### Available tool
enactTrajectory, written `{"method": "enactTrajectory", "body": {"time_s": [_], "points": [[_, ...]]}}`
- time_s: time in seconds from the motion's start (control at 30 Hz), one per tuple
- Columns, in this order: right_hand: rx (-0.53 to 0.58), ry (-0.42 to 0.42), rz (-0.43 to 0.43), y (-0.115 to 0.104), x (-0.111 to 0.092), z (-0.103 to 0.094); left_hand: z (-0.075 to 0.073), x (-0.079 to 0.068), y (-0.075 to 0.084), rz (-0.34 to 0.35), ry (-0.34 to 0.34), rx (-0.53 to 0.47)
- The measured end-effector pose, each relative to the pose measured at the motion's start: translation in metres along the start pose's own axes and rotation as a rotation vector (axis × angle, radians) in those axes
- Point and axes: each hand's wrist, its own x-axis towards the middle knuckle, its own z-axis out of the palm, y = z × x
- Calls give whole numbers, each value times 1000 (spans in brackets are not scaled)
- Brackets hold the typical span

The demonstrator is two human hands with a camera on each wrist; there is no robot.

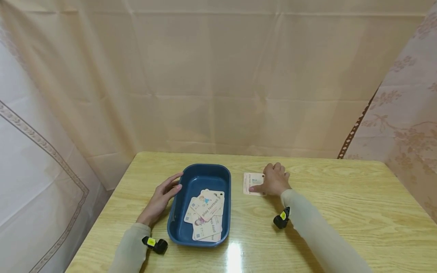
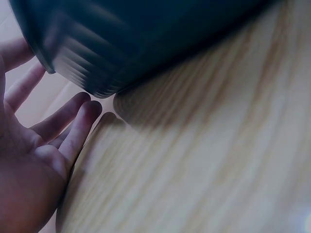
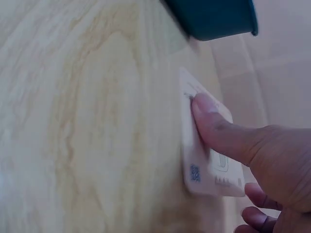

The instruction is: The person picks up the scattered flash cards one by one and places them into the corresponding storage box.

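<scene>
My left hand (image 1: 158,201) rests at the left side of a dark blue plastic tub (image 1: 199,169), its extended fingers at the rim. In the left wrist view, the fingers (image 2: 73,127) spread beside the tub's outer wall. Inside the tub lies a loose pile of printed flash cards (image 1: 209,207), the top one reading "play football". To the right of the tub, my right hand (image 1: 275,180) pinches a single flash card (image 1: 252,181) by its right part. Its thumb (image 3: 216,124) lies across the printed face, while the other fingers curl by the far edge.
The wood-grain table (image 1: 327,204) extends on both sides of the tub. Beige cloth (image 1: 211,83) hangs behind the table's back edge, with patterned curtains (image 1: 406,113) at the sides. A black camera (image 1: 281,219) is strapped on each sleeved wrist.
</scene>
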Motion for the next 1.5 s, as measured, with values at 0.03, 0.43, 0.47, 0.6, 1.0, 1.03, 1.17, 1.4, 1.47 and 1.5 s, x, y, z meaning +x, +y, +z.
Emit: {"method": "enactTrajectory", "body": {"time_s": [0.03, 0.43, 0.47, 0.6, 1.0, 1.03, 1.17, 1.4, 1.47, 1.5], "points": [[11, 1, -5, 0, -2, -3, 0, 0, 0, -1, -1, 2], [17, -16, -188, 0, -25, -38, 0, 0, 0, -4, 0, -21], [10, -18, -210, 0, -27, -40, 0, 0, 0, -5, 1, -22], [-3, -43, -278, -1, -33, -45, 0, 0, 1, -7, 0, -25], [72, 18, -369, -5, -51, -45, 1, -2, 4, 3, -2, -33], [93, 24, -371, -5, -52, -45, 1, -2, 3, 3, -1, -32], [170, 48, -396, -5, -54, -44, 1, -2, 2, 8, 3, -19], [301, 81, -407, -12, -60, -42, 0, -1, 0, 1, 2, -22], [323, 89, -396, -15, -63, -43, 0, -1, -1, 1, 1, -29], [332, 92, -392, -17, -65, -44, 0, -1, -1, 0, 3, -32]]}}
